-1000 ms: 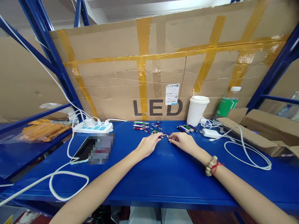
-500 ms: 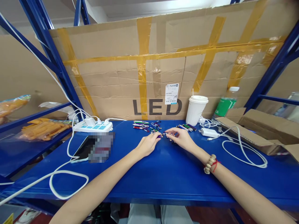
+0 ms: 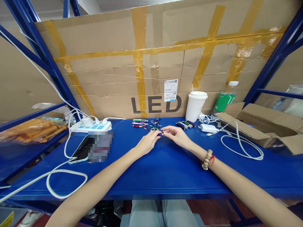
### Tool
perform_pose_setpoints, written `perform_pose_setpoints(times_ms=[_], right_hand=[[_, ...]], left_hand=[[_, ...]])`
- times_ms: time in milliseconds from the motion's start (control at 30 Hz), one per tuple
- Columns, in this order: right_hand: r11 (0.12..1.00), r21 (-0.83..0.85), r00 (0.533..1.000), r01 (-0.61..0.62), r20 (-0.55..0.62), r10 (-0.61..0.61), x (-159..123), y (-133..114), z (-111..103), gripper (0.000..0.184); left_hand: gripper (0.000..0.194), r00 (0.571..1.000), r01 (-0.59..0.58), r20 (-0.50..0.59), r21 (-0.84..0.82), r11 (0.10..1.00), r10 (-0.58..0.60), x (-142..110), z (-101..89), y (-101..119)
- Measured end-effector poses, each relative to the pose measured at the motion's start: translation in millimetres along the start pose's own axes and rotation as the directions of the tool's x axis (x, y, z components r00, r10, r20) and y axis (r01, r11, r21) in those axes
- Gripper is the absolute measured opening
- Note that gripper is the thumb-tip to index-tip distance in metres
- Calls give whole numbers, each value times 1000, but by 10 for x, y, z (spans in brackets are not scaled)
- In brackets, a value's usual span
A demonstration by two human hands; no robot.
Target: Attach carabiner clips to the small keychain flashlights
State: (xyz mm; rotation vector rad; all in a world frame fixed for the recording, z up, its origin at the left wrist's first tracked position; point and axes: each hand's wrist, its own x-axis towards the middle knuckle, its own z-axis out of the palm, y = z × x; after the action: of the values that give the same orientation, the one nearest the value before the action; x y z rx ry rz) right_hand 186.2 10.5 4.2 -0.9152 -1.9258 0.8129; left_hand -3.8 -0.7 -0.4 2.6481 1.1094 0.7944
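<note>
My left hand [image 3: 148,142] is closed in a pinch on a small purple keychain flashlight [image 3: 159,134], mostly covered by the fingers. My right hand [image 3: 178,137] meets it from the other side, thumb and forefinger closed on a small silvery metal piece [image 3: 163,132] at its end. Whether the two parts are joined cannot be made out. Just beyond my left hand lie slim flashlights with carabiner clips [image 3: 140,123] in red, silver and green, and more loose clips [image 3: 156,121]. Behind my right hand is a row of slim tubes without visible clips [image 3: 186,124].
A lidded white cup [image 3: 196,106] and a green-labelled bottle [image 3: 224,100] stand at the back right. Beside them are a white charger with cable [image 3: 208,128] and an open cardboard box [image 3: 265,127]. On the left are a power strip [image 3: 92,126], a phone [image 3: 80,150] and loose cables.
My hands have come closer together, the right moving left toward the purple flashlight. The row of tubes behind it shows more fully. The whole view has shifted slightly.
</note>
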Motion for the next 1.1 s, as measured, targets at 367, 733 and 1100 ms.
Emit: perform_pose_setpoints(times_ms=[367, 733, 1100], right_hand=[[991, 124, 999, -45, 17, 44, 9, 14, 14, 44], [994, 52, 996, 92, -16, -91, 3, -25, -10, 26], [966, 25, 965, 259, 29, -259, -45, -11, -29, 16]], left_hand=[[33, 1000, -5, 6, -86, 996, 5, -27, 25, 32], [33, 996, 28, -81, -121, 992, -38, -14, 79, 15], [21, 1000, -12, 11, -96, 995, 13, -55, 42, 62]])
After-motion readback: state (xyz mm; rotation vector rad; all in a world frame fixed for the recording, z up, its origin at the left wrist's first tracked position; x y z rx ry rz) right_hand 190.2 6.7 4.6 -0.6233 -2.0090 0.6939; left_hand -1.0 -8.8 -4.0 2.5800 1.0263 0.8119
